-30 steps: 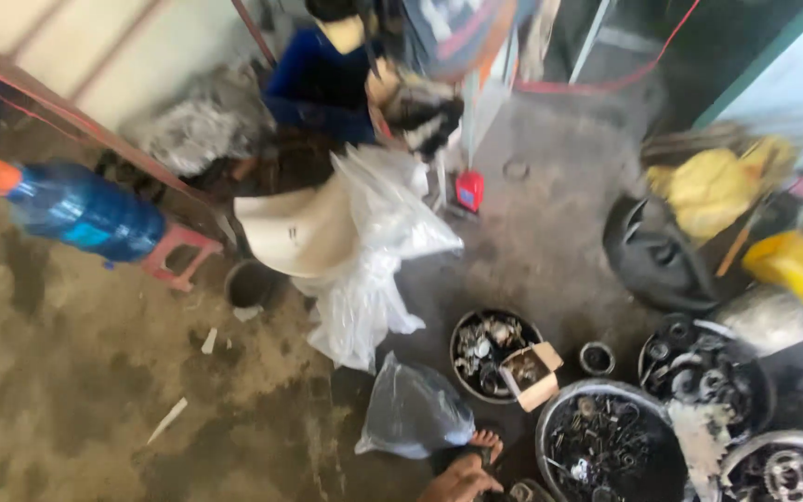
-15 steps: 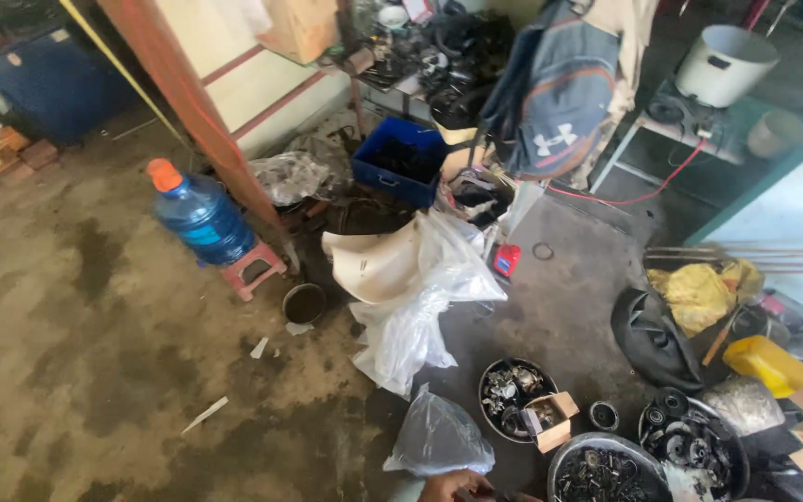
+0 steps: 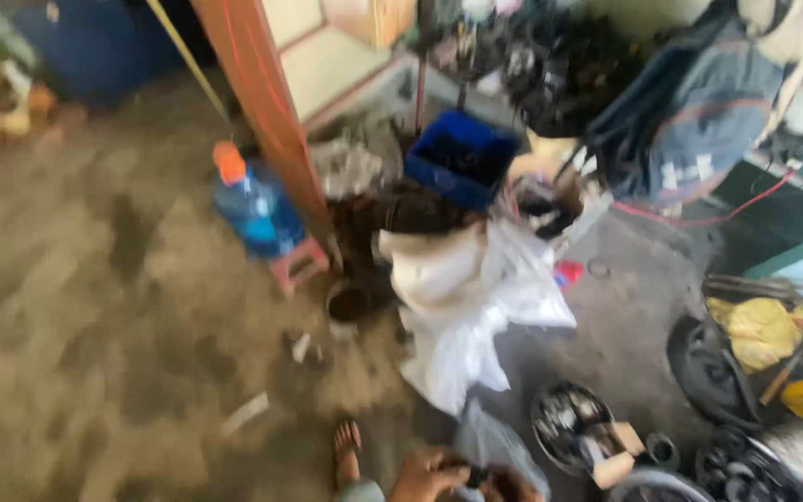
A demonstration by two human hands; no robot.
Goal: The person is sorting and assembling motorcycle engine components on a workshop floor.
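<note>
Meeting at the bottom edge of the view, the left hand [image 3: 425, 476] and right hand [image 3: 511, 485] pinch a small dark object [image 3: 476, 476] between curled fingers (too blurred to identify), just above a clear plastic bag [image 3: 494, 442] on the floor [image 3: 95, 372], beside a bowl of metal parts [image 3: 564, 423].

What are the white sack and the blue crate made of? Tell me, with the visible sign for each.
Crumpled white sack: probably thin plastic or woven plastic, slightly glossy; it folds and catches the light, though blur hides any weave. Square blue crate: seemingly rigid moulded plastic, matt; straight walls and even colour suggest it.
</note>
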